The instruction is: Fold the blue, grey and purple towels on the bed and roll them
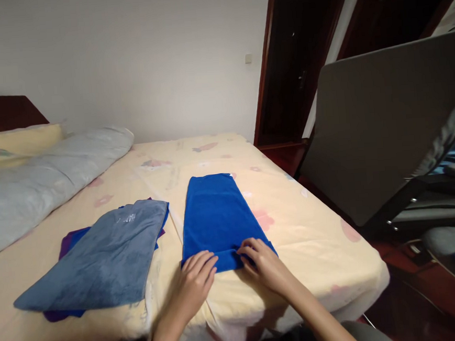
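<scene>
A blue towel (218,208) lies flat on the bed, longer than it is wide. Its near end is turned over into a narrow strip. At the left corner of that strip, my left hand (198,275) has its fingers curled over the cloth. Toward the right end, my right hand (260,262) pinches the strip's edge, with the thumb low and the fingers on top. Left of the towel lies a grey-blue cloth (104,259) with small pale lettering, spread over purple and blue cloths (71,240) that show only at their edges.
The bed's sheet (321,257) is pale yellow with pink prints. A rolled light-blue quilt (55,179) and a yellow pillow (20,139) lie at the left. A large grey panel (381,121) stands beyond the bed's right edge, with a dark door (297,54) behind.
</scene>
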`<state>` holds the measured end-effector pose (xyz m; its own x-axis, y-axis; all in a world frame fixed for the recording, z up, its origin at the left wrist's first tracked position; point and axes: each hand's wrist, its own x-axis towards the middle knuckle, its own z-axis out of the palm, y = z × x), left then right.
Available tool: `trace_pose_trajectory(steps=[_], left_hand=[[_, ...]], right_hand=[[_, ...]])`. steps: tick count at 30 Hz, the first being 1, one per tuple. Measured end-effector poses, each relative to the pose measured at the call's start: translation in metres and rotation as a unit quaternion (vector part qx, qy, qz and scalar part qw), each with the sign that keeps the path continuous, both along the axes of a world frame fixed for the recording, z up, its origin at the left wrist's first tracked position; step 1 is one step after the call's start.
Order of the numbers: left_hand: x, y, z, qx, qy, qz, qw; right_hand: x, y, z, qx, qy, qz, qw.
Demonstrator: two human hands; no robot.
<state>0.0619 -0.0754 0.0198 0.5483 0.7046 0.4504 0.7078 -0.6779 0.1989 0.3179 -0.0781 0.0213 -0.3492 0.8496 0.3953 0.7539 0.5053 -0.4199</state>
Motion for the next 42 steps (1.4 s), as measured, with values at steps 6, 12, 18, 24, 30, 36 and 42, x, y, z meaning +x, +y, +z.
trace_pose_trajectory(steps=[6, 12, 18, 24, 30, 36, 42], left_hand=[[0.004, 0.002, -0.012, -0.081, 0.004, -0.008, 0.997], [-0.022, 0.014, -0.01, -0.224, -0.08, 0.006, 0.971], [-0.023, 0.016, -0.012, -0.173, -0.081, 0.02, 0.981], [0.007, 0.006, -0.01, 0.001, 0.012, -0.013, 1.0], [0.011, 0.009, -0.025, -0.019, 0.111, -0.021, 0.993], [-0.019, 0.01, -0.024, -0.041, 0.12, -0.027, 0.992], [-0.04, 0.013, -0.021, -0.074, 0.104, -0.031, 0.991]], right_hand=[[-0.006, 0.002, -0.01, -0.052, -0.026, -0.012, 0.998], [0.034, 0.012, -0.012, -0.113, 0.013, -0.095, 0.989], [0.041, 0.012, -0.009, -0.106, -0.004, -0.124, 0.987], [-0.015, 0.001, -0.013, 0.035, -0.019, -0.068, 0.997], [-0.036, -0.008, -0.032, 0.012, -0.094, 0.006, 0.995], [0.012, -0.005, -0.029, -0.075, -0.113, -0.043, 0.99], [0.041, -0.003, -0.02, -0.147, -0.077, -0.023, 0.986]])
